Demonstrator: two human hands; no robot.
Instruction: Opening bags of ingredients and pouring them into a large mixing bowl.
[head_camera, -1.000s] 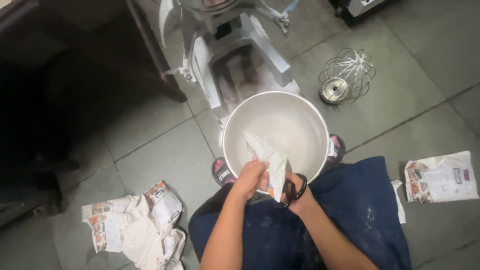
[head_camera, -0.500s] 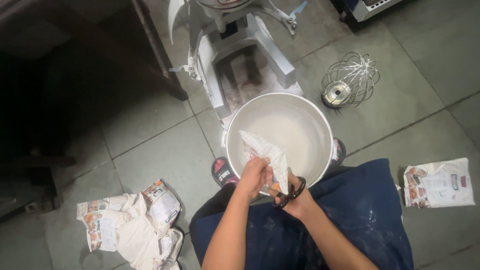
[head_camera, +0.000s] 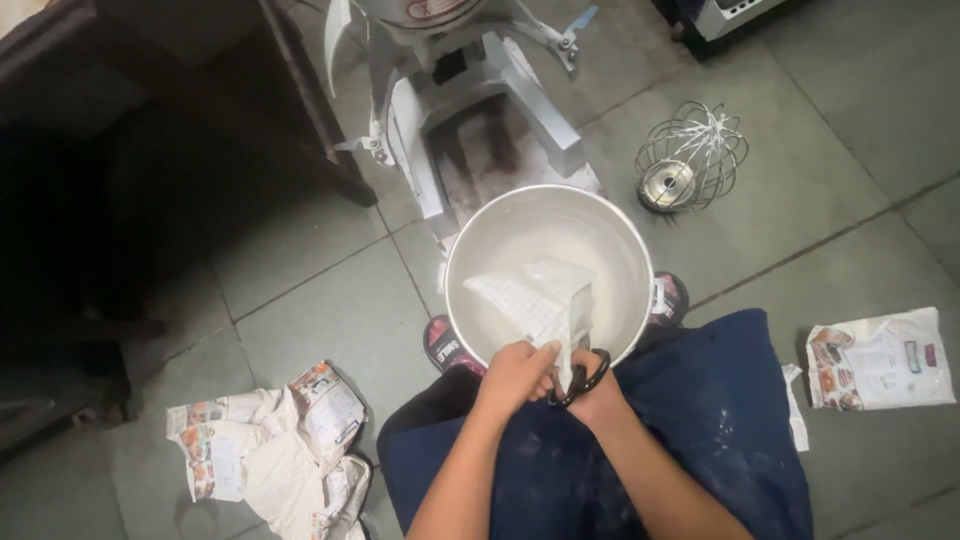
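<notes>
Over the bowl (head_camera: 548, 215), both hands pinch a limp paper bag (head_camera: 535, 297): left hand (head_camera: 515, 372), right hand (head_camera: 590, 385); light, floppy, best gripped by its crumpled end.

1. Mixing bowl (head_camera: 630, 250), centre frame: metal, brushed rim, inside dusted matt white w/ powder.
2. Bag (head_camera: 530, 295) over bowl: paper, creased, matt, pale w/ fine print.
3. Scissors (head_camera: 583, 378) at lower bowl rim: black handles, look plastic, slight gloss.
4. Whisk attachment (head_camera: 692, 158), upper right: shiny metal wire, polished hub.
5. Mixer stand (head_camera: 470, 110), top centre: painted metal, grey-white, smooth, scuffed.
6. Floor (head_camera: 300, 300): grey tile, matt, smooth.
7. Apron (head_camera: 720, 430), lower right: dark blue cloth, white dusty marks.
8. Empty bags (head_camera: 265, 450) lower left, another bag (head_camera: 878, 358) at right: crumpled printed paper.
</notes>
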